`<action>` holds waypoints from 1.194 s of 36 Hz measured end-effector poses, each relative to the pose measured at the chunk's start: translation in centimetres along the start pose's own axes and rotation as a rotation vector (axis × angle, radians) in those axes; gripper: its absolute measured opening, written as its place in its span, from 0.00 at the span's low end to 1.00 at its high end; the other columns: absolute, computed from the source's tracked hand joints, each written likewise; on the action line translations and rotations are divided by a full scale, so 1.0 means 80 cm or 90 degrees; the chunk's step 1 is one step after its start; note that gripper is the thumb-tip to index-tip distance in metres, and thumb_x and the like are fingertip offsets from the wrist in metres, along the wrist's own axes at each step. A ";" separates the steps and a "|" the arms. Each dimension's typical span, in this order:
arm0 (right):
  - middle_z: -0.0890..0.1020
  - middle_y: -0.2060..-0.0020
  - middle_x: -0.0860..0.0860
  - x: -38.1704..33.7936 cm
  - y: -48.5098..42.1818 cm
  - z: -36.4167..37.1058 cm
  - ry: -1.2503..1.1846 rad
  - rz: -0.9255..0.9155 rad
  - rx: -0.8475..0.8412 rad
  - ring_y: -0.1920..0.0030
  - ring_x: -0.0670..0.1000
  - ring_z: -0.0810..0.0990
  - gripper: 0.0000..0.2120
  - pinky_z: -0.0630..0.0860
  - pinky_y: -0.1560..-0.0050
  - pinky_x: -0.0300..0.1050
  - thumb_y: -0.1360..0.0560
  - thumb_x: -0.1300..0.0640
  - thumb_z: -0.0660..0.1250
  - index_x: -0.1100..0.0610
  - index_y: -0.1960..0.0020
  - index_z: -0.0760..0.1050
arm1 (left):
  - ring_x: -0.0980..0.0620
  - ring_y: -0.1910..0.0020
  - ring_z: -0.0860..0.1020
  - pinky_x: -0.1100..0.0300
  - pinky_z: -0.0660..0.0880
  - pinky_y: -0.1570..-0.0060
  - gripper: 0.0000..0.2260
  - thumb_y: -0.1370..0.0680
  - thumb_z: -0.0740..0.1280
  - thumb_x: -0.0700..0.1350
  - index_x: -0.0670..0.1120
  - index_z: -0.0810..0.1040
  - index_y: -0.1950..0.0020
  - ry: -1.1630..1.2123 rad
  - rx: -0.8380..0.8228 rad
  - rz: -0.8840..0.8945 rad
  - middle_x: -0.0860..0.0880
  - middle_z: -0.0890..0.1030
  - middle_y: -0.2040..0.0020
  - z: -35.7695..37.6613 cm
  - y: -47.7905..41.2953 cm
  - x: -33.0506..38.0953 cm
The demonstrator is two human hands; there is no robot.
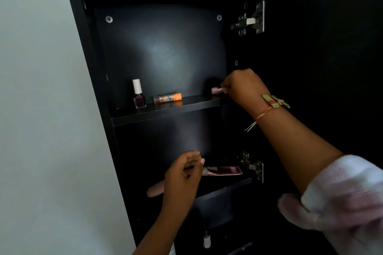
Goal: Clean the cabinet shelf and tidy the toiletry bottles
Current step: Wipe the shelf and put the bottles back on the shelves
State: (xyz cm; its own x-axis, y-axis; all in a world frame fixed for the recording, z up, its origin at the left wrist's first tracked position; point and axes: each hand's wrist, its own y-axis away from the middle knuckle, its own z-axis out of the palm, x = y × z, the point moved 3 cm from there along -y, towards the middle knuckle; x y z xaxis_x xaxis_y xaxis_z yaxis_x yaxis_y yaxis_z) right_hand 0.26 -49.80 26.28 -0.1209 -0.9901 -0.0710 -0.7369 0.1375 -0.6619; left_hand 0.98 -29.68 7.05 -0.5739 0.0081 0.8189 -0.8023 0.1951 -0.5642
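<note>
a: how is the right hand (pixel 242 89) placed?

b: the right arm reaches up and inward from the lower right, with a thread bracelet (pixel 271 103) on the wrist. the fingers are bent and they pinch a small pink item (pixel 216 90) at the right end of the upper shelf (pixel 165 115) of the black cabinet (pixel 87 47). the item points to the left, out of the fingertips, just above the shelf board.

a: and the left hand (pixel 184 174)?

b: it comes up from below, in front of the lower shelf (pixel 228 187), with curled fingers. i cannot tell if it holds something. a pink tube (pixel 224 171) lies on that shelf, its cap end just beside the fingers. a blurred pink object (pixel 155 191) shows at the left of the wrist.

a: what else is on the upper shelf?

b: a dark nail polish bottle (pixel 138 97) stands upright at the left. beside it an orange-capped tube (pixel 167 97) lies on its side, well apart from the right hand.
</note>
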 end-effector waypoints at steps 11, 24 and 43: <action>0.81 0.45 0.59 -0.006 -0.008 0.005 0.042 -0.025 -0.070 0.43 0.62 0.78 0.19 0.77 0.45 0.48 0.26 0.68 0.60 0.54 0.41 0.80 | 0.61 0.48 0.81 0.63 0.78 0.46 0.09 0.24 0.71 0.43 0.50 0.80 0.44 -0.049 0.002 0.001 0.55 0.83 0.49 -0.008 0.007 -0.005; 0.83 0.54 0.50 -0.045 0.139 0.026 -0.379 -0.075 0.344 0.55 0.47 0.82 0.05 0.78 0.50 0.41 0.25 0.60 0.68 0.58 0.51 0.82 | 0.57 0.52 0.82 0.61 0.78 0.49 0.05 0.24 0.71 0.42 0.50 0.81 0.51 -0.102 -0.003 0.076 0.54 0.82 0.53 -0.016 0.051 -0.008; 0.85 0.57 0.48 -0.072 0.574 0.401 -0.506 0.298 -0.580 0.56 0.47 0.84 0.08 0.80 0.49 0.48 0.22 0.57 0.64 0.52 0.49 0.82 | 0.59 0.55 0.81 0.73 0.71 0.57 0.08 0.19 0.62 0.43 0.49 0.81 0.45 -0.387 -0.220 -0.503 0.51 0.84 0.53 -0.077 0.362 -0.274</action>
State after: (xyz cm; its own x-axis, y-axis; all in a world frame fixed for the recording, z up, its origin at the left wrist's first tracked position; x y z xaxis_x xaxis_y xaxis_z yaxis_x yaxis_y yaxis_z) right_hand -11.58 -38.68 -27.64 -0.2943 -0.5450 -0.7851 -0.9548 0.1311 0.2669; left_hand -8.62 -18.18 -26.59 0.0291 -0.7169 0.6966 -0.9486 0.1999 0.2454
